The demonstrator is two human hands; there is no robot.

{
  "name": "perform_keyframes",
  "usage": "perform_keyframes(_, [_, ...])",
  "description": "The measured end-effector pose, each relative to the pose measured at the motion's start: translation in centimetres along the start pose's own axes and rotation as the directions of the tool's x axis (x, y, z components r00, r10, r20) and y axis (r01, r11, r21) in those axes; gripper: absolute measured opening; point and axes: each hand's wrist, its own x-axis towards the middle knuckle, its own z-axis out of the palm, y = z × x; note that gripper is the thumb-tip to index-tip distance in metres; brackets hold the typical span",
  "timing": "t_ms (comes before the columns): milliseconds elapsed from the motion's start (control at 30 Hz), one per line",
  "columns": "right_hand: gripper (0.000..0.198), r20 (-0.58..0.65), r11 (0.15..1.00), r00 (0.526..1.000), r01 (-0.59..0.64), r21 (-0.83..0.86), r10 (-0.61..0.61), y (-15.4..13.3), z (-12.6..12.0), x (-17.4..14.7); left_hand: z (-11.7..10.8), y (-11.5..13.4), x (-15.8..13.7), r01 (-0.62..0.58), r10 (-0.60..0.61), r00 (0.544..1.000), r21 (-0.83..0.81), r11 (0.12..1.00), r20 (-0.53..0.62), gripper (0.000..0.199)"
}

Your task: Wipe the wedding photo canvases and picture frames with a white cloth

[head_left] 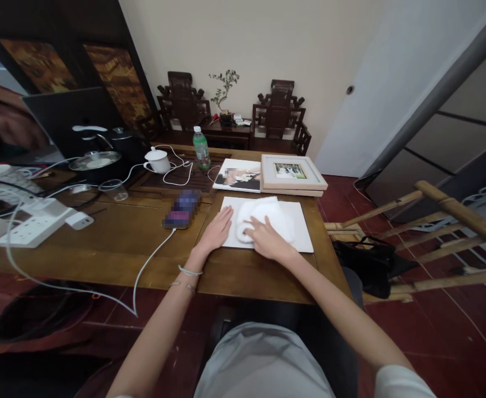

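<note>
A white board or panel [305, 235] lies flat near the front edge of the wooden table. On its middle rests a bunched, fluffy white cloth [282, 213]. My left hand [218, 229] lies flat along the board's left side, fingers stretched out together, with nothing held. From the right, my right hand [265, 239] reaches onto the cloth, its fingers bent into the fabric and gripping it against the board. The cloth hides part of the board.
Behind the board lie a photo print [239, 176] and stacked picture frames [295, 172]. A phone [181, 210] on a white cable lies left. Farther around are a bottle [201, 148], lidded cup [158, 160], plastic cup [114, 190], pot [96, 166] and power strip [40, 224].
</note>
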Motion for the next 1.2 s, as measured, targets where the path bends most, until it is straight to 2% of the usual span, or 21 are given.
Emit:
perform_keyframes(133, [0.055,-0.020,0.988,0.991,-0.133,-0.073,0.131,1.8,0.7,4.6,0.0,0.0,0.1,0.017,-0.017,1.000,-0.060,0.998,-0.004,0.053])
perform_keyframes(233, [0.053,-0.043,0.978,0.985,-0.168,-0.122,0.164,1.1,1.5,5.9,-0.2,0.3,0.3,0.095,-0.110,0.993,-0.232,0.968,-0.050,0.053])
perform_keyframes(300, [0.050,-0.045,0.985,0.994,-0.107,-0.133,0.102,0.0,1.9,5.5,-0.5,0.5,0.5,0.155,-0.215,0.972,-0.426,0.891,-0.097,0.055])
perform_keyframes(367, [0.047,-0.030,0.993,0.999,0.008,-0.117,-0.012,-1.3,1.8,4.2,-0.8,0.9,0.6,0.153,-0.287,0.947,-0.583,0.798,-0.143,0.057])
perform_keyframes(433, [0.044,0.002,0.987,0.990,0.141,-0.079,-0.142,-2.5,1.3,2.3,-1.2,1.4,0.6,0.126,-0.303,0.935,-0.621,0.773,-0.187,0.057])
perform_keyframes(500, [0.042,0.040,0.971,0.971,0.236,-0.036,-0.234,-3.4,0.2,0.5,-1.4,1.9,0.4,0.138,-0.300,0.932,-0.563,0.815,-0.206,0.057])
perform_keyframes(567, [0.039,0.093,0.969,0.965,0.248,-0.013,-0.246,-3.8,-1.2,-1.0,-1.3,2.3,0.1,0.159,-0.277,0.940,-0.465,0.871,-0.198,0.057])
perform_keyframes(700, [0.035,0.191,0.997,0.979,0.079,-0.021,-0.074,-2.4,-3.3,-1.3,-0.6,2.3,-0.3,0.122,-0.155,0.980,-0.245,0.962,-0.123,0.055])
perform_keyframes(833, [0.041,0.117,0.988,0.983,-0.132,-0.078,0.140,0.7,-3.1,1.9,0.1,1.8,-0.3,0.072,-0.082,0.994,-0.123,0.990,-0.076,0.051])
perform_keyframes(933, [0.042,0.070,0.976,0.975,-0.207,-0.062,0.211,2.1,-2.3,5.4,0.3,1.5,-0.2,0.061,-0.069,0.993,-0.089,0.994,-0.091,0.047])
perform_keyframes(1067, [0.036,0.067,0.984,0.982,-0.178,-0.014,0.178,2.0,-2.0,9.6,-0.1,1.6,-0.3,0.047,-0.051,0.994,-0.042,0.998,-0.101,0.042])
perform_keyframes(1200, [0.032,0.071,0.990,0.989,-0.135,0.029,0.133,1.3,-2.5,11.6,-0.5,1.9,-0.3,0.031,-0.034,0.995,-0.033,0.999,-0.093,0.038])
